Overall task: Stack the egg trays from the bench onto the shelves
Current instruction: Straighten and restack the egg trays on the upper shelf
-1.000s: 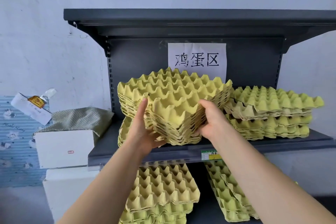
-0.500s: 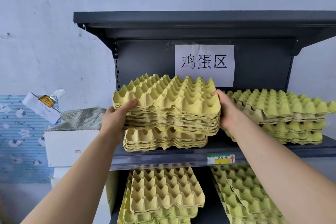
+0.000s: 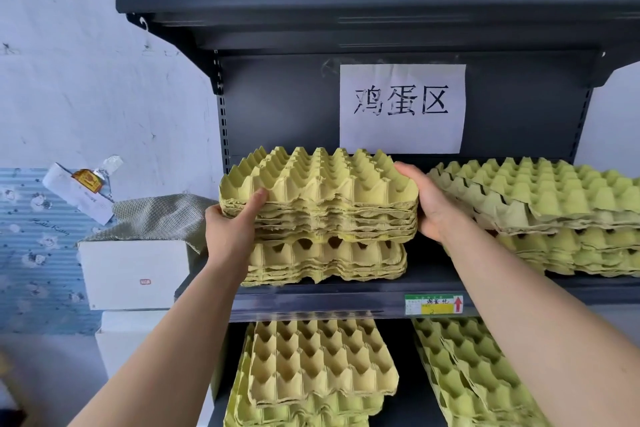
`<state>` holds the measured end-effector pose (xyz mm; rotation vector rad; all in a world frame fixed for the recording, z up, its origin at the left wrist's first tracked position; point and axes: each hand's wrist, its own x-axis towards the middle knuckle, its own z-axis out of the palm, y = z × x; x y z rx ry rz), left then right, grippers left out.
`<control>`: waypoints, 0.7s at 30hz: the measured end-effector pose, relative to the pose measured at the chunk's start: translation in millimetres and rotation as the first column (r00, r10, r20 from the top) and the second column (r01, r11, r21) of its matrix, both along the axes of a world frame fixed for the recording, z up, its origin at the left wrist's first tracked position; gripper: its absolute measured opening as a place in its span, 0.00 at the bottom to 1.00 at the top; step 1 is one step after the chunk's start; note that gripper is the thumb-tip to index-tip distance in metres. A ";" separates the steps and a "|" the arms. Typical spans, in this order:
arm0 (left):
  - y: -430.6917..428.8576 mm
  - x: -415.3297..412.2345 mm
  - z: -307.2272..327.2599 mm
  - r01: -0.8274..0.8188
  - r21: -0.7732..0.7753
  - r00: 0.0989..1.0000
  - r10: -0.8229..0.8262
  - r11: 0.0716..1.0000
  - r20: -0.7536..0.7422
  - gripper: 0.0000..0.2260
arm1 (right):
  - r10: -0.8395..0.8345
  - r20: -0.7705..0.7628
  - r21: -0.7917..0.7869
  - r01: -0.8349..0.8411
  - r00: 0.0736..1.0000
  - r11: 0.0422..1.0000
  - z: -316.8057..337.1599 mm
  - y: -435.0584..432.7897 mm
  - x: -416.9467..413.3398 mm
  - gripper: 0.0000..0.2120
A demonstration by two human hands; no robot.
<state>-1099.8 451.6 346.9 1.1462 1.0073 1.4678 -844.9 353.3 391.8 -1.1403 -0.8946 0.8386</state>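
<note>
A stack of several yellow egg trays (image 3: 318,198) sits on top of a lower pile of yellow trays (image 3: 325,262) on the dark grey middle shelf (image 3: 329,302). My left hand (image 3: 232,229) grips the stack's left edge, thumb on the top tray's rim. My right hand (image 3: 427,204) holds its right edge, fingers wrapped round the side. The upper stack lies square over the pile beneath and overhangs it slightly at both sides.
Greener tray stacks (image 3: 543,215) fill the shelf's right half, close to my right hand. More trays lie on the lower shelf, left (image 3: 318,367) and right (image 3: 467,378). A paper sign (image 3: 401,107) hangs on the back panel. White boxes (image 3: 135,274) under a woven sack (image 3: 156,215) stand left.
The stack has turned from cornerwise to square and come down onto the lower pile. My hands shifted from its near corner out to its left and right edges.
</note>
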 end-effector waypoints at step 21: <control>14.2 9.1 -29.3 -0.050 0.070 0.977 0.063 0.996 -0.204 0.25 | -0.028 0.056 -0.128 0.035 0.998 0.991 -30.8 20.8 17.1 0.19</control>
